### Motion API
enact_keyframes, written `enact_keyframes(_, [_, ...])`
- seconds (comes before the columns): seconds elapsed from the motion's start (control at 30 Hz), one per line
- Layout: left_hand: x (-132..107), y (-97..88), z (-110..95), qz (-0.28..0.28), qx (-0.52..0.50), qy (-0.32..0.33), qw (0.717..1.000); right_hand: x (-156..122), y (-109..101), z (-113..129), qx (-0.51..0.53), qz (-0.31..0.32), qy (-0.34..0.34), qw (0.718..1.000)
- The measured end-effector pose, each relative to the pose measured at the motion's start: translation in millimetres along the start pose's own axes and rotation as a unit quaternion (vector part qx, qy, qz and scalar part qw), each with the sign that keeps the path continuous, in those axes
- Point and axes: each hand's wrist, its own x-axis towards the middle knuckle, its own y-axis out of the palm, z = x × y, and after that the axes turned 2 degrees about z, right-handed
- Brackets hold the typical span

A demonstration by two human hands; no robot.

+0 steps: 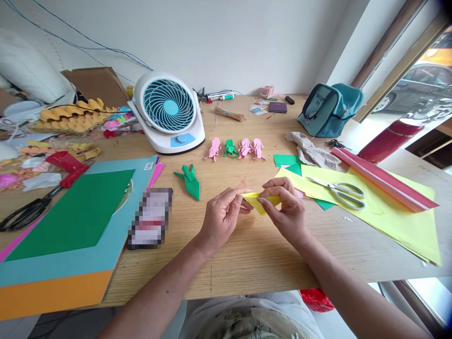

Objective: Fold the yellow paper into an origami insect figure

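Between my two hands is a small piece of folded yellow paper (260,207), held just above the wooden table. My left hand (223,211) pinches its left end between thumb and fingers. The right end is gripped by my right hand (287,207), thumb in front and fingers curled behind, so part of the paper is hidden. A folded green origami piece (191,181) lies to the left of my hands. Beyond them stand several small origami figures in a row, pink ones (213,149) and a green one (230,148).
At the back left is a white fan (169,113). Coloured paper sheets (70,216) and a phone (150,219) lie left. Rightward are yellow sheets (406,226) with scissors (339,190) on top, a rolled red sheet (384,181), a red bottle (390,139) and a teal bag (330,110).
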Motion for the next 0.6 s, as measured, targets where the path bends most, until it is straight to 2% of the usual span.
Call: enact_keyframes(0.6, [-3.4,0.7,6.8,0.036,0.078,0.059,0.995,-1.2,0.0,3.7,-0.009,-0.012,0.016,1.0])
